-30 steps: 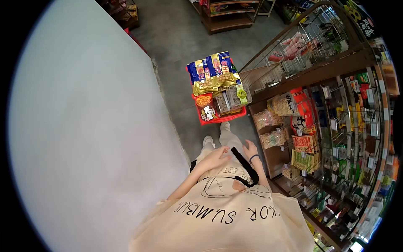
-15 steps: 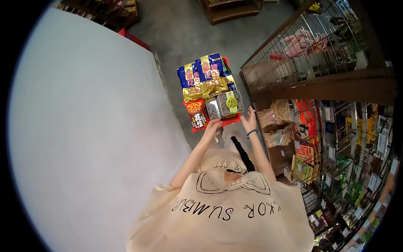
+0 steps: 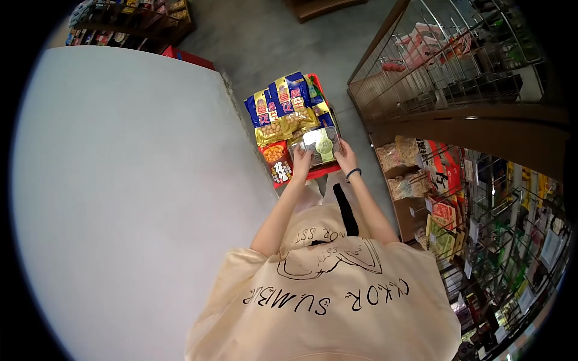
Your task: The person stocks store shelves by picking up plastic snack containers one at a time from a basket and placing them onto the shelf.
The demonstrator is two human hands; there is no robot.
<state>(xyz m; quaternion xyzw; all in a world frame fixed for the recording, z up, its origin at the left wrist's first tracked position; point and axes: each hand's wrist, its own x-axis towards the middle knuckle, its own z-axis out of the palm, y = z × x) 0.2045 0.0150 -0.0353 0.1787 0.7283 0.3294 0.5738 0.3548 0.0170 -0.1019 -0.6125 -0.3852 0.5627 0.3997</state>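
Observation:
A red basket [image 3: 319,172] is heaped with snack packs. Blue and gold bags [image 3: 283,105] lie across its far part, and a red bag [image 3: 277,163] is at its near left corner. My left hand [image 3: 302,163] grips the left side of a clear plastic box [image 3: 322,145] with a green label. On the box's right edge, the fingers of my right hand [image 3: 346,157] are closed, with a dark band around that wrist. Part of a second clear box shows beside my left hand.
A large white surface [image 3: 138,192] fills the left side. Wire racks and shelves [image 3: 415,129] with packaged goods line the right. More shelves [image 3: 129,27] stand at the far left, near a red object [image 3: 189,58]. Grey floor [image 3: 259,39] lies beyond the basket.
Both hands have moved forward onto the clear box and taken hold of its sides. The box appears slightly tilted now. The view has shifted a little.

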